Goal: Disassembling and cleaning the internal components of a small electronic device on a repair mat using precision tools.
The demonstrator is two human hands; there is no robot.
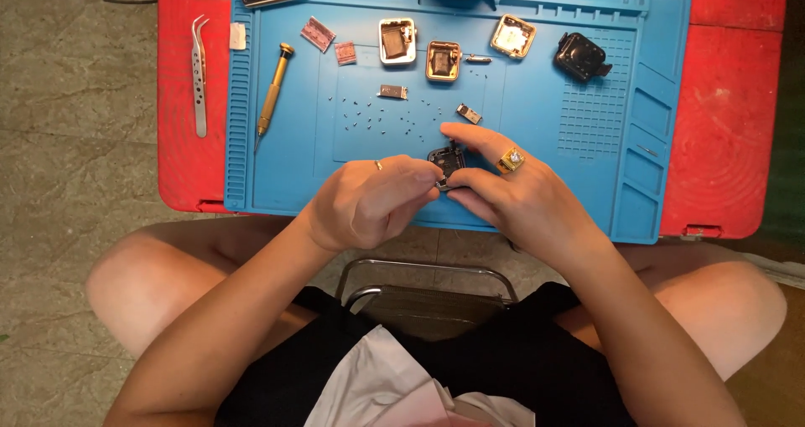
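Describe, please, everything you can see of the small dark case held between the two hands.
The small dark case is a squarish, dark grey shell, metal by its look, open side up with tiny parts inside. It is held just above the near part of the blue mat. The right hand grips it from the right, forefinger stretched along its far edge; the left hand pinches at its near left corner. The fingers hide its lower edge.
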